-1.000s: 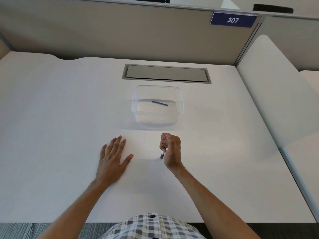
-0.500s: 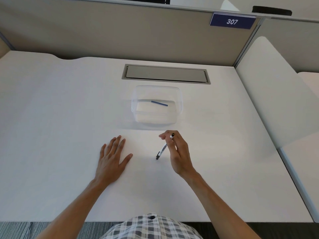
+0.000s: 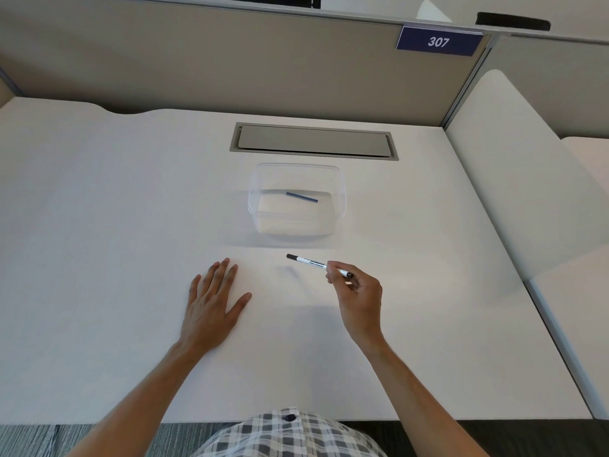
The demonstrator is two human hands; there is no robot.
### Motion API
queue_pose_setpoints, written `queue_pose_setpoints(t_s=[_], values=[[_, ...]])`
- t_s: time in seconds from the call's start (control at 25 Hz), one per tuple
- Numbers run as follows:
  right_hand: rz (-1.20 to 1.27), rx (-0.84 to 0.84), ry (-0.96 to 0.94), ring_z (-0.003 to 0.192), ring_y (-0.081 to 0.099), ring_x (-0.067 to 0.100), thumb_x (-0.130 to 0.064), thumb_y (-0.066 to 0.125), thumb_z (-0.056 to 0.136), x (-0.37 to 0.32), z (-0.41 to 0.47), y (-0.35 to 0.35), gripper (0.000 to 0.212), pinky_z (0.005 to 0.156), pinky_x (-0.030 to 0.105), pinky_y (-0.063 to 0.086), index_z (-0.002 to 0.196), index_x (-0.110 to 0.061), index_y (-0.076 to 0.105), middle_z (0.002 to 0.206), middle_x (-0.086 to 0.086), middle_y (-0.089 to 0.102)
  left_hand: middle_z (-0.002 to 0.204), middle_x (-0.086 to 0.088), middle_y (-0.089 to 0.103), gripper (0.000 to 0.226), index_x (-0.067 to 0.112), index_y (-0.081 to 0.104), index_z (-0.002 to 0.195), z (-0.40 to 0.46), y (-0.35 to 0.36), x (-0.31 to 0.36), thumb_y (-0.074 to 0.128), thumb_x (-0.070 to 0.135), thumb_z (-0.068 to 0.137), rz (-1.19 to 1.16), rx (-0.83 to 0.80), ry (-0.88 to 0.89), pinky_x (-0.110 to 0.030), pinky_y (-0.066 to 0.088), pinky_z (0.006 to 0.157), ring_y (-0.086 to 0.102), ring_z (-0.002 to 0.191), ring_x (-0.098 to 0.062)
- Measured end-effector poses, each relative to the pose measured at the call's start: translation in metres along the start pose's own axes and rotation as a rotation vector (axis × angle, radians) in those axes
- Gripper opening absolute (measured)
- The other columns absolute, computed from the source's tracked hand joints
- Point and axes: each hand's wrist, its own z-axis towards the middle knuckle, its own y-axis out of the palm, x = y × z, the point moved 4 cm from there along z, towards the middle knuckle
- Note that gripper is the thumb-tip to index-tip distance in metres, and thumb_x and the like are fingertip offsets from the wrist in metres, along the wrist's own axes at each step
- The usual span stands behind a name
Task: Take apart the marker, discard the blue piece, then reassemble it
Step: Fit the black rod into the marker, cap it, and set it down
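The right hand [image 3: 357, 296] pinches the marker [image 3: 314, 263] near its right end, fingertips curled round the slim barrel. The marker is a thin white cylinder with dark caps at both ends and a band of small dark print along its side. It lies nearly level, pointing left and slightly away from the person, with a soft shadow on the surface under its free end; whether it hangs above the surface or touches it cannot be told. The left hand [image 3: 214, 300] lies flat, palm down, on the desk [image 3: 99, 225], fingers straight and close together, thumb spread out to the side; it holds nothing.

Beyond the marker stands a clear plastic container [image 3: 341, 192], rectangular with rounded corners and smooth glossy walls. Inside it, toward the far side, lies the blue piece [image 3: 302, 196], a short narrow rod set at a slight slant.

The desk is matte white with a fine even grain. Behind the container a grey rectangular cable hatch [image 3: 313, 141] is set flush into it. A beige fabric partition [image 3: 230, 61] rises at the back, bearing a dark blue plate [image 3: 438, 42] with the number 307 in white. The person's checked shirt [image 3: 290, 437] shows at the near edge.
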Motion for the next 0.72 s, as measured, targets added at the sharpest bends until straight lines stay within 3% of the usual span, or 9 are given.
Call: queue_pose_setpoints(t_s=[0.16, 0.28, 0.48, 0.72], values=[[-0.121, 0.028, 0.028, 0.066, 0.064, 0.002, -0.017, 0.075, 0.086, 0.015, -0.01, 0.005, 0.01, 0.064, 0.012, 0.046, 0.096, -0.015, 0.079, 0.085, -0.006, 0.078, 0.161, 0.003, 0.02, 0.072, 0.022, 0.025, 0.151, 0.0, 0.0, 0.0, 0.021, 0.063, 0.092, 0.004, 0.0, -0.001, -0.042, 0.01, 0.119, 0.013, 0.148, -0.017], [-0.223, 0.024, 0.034, 0.067, 0.066, 0.001, -0.018, 0.076, 0.084, 0.024, -0.016, 0.011, 0.009, 0.065, 0.02, 0.05, 0.093, -0.017, 0.079, 0.082, -0.01, 0.077, 0.161, 0.003, 0.02, 0.071, 0.022, 0.025, 0.151, 0.0, 0.001, -0.001, 0.022, 0.063, 0.093, 0.004, 0.0, 0.0, -0.042, 0.009, 0.119, 0.013, 0.148, -0.016], [-0.492, -0.054, 0.076, 0.074, 0.073, 0.007, -0.037, 0.073, 0.084, 0.028, -0.025, 0.016, 0.021, 0.076, 0.028, 0.056, 0.096, -0.02, 0.076, 0.084, -0.004, 0.079, 0.16, 0.003, 0.021, 0.071, 0.022, 0.026, 0.15, 0.0, 0.0, 0.0, 0.022, 0.063, 0.092, 0.004, 0.003, 0.0, -0.042, 0.009, 0.119, 0.014, 0.148, -0.017], [-0.733, -0.156, 0.039, 0.076, 0.071, 0.018, -0.039, 0.064, 0.088, 0.027, -0.026, 0.028, 0.022, 0.075, 0.032, 0.054, 0.088, -0.02, 0.075, 0.08, -0.006, 0.078, 0.16, 0.002, 0.021, 0.072, 0.021, 0.026, 0.15, -0.001, 0.0, 0.0, 0.022, 0.063, 0.092, -0.003, 0.006, 0.005, -0.043, 0.01, 0.119, 0.014, 0.148, -0.017]])
